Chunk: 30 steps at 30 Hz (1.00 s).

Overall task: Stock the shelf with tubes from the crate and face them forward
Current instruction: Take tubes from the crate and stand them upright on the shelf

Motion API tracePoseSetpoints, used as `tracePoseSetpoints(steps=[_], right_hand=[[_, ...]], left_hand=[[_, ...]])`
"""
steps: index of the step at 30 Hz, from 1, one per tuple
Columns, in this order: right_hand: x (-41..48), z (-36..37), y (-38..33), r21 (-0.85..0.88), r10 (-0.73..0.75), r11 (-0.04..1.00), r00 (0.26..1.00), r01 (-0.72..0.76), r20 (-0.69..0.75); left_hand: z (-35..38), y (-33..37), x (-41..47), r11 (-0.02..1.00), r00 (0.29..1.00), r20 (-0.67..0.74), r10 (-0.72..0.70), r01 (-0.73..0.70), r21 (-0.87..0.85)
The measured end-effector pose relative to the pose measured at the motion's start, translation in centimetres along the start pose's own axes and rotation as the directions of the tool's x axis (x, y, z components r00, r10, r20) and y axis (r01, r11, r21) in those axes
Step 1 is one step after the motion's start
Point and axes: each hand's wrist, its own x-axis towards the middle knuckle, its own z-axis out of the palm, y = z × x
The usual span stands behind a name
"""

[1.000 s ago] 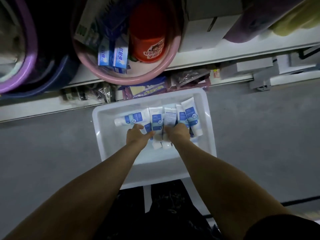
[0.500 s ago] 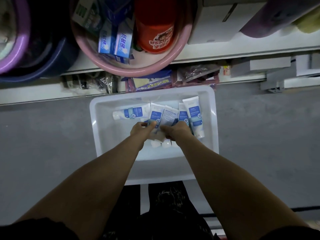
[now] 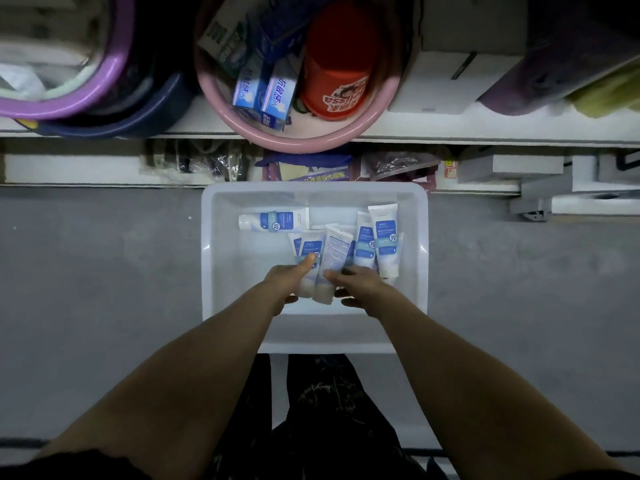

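Tubes (image 3: 366, 245), white with blue labels, lie in the white crate (image 3: 207, 271), which sits on the grey floor (image 3: 104, 289) right in front of you. And both your hands are down inside it! Your left hand (image 3: 285, 284) grips the front-facing tube (image 3: 309, 245), thumb pressed flat on its blue label, fingers curled underneath. Your right hand (image 3: 362, 287) pinches the back-label tube (image 3: 335, 252), the one showing small print, thumb on top near the cap end. Those two held tubes touch side by side, caps toward you. At 2 o'clock in the crate more tubes lie lengthwise, with the outermost tube (image 3: 385, 237) touching its neighbour. At 11 o'clock the sideways tube (image 3: 277, 220) lies across, cap pointing to 9 o'clock. At 12 o'clock from the crate runs the white shelf (image 3: 450, 131). On it, the pink basin (image 3: 298, 142) holds toothpaste boxes (image 3: 268, 95) and a red cup (image 3: 337, 81). Out at 10 o'clock, a purple basin (image 3: 69, 107) overlaps a navy basin (image 3: 131, 124).
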Motion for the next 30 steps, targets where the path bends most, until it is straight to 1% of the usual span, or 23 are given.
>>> tracePoseSetpoints(steps=[3, 6, 9, 11, 15, 18, 21, 24, 27, 30], right_hand=[[-1.5, 0.8, 0.9, -0.014, -0.002, 1.0, 1.0, 0.002, 0.009], [-3.1, 1.9, 1.2, 0.018, -0.02, 1.0, 1.0, 0.02, -0.011], [-4.6, 3.2, 0.8, 0.058, -0.03, 0.998, 0.998, 0.033, -0.05], [-5.7, 4.1, 0.3, 0.116, -0.022, 0.993, 0.997, 0.03, -0.074], [-8.8, 6.3, -0.7, 0.222, -0.023, 0.974, 0.999, 0.033, -0.046], [-11.4, 9.0, -2.2, 0.292, -0.092, 0.951, 0.994, 0.105, -0.056], [-14.1, 13.0, -3.7, 0.295, -0.212, 0.926, 0.971, 0.235, -0.11], [-17.0, 18.2, -5.9, 0.274, -0.356, 0.883, 0.924, 0.381, -0.139], [-20.5, 24.7, -8.4, 0.243, -0.51, 0.813, 0.849, 0.529, -0.14], [-23.6, 30.0, -11.4, 0.235, -0.64, 0.731, 0.763, 0.641, -0.09]], left_hand=[[-0.3, -1.2, -1.3, 0.997, 0.999, 0.0, 0.036, -0.036, -0.073], [-0.9, -1.9, -2.8, 0.986, 0.999, 0.001, 0.048, -0.048, -0.162], [-2.3, -2.2, -4.4, 0.967, 0.997, 0.058, 0.057, -0.041, -0.25], [-3.4, -2.1, -5.8, 0.954, 0.993, 0.09, 0.083, -0.053, -0.294], [-6.5, -1.9, -9.6, 0.91, 0.974, 0.128, 0.187, -0.122, -0.397], [-10.0, -1.8, -12.6, 0.861, 0.945, 0.137, 0.298, -0.204, -0.467], [-14.6, -2.1, -15.4, 0.79, 0.897, 0.13, 0.422, -0.293, -0.539], [-20.0, -2.5, -18.9, 0.704, 0.828, 0.108, 0.55, -0.391, -0.593], [-26.4, -3.5, -23.5, 0.619, 0.728, 0.079, 0.681, -0.515, -0.593], [-31.8, -3.6, -27.6, 0.534, 0.649, 0.019, 0.76, -0.608, -0.588]])
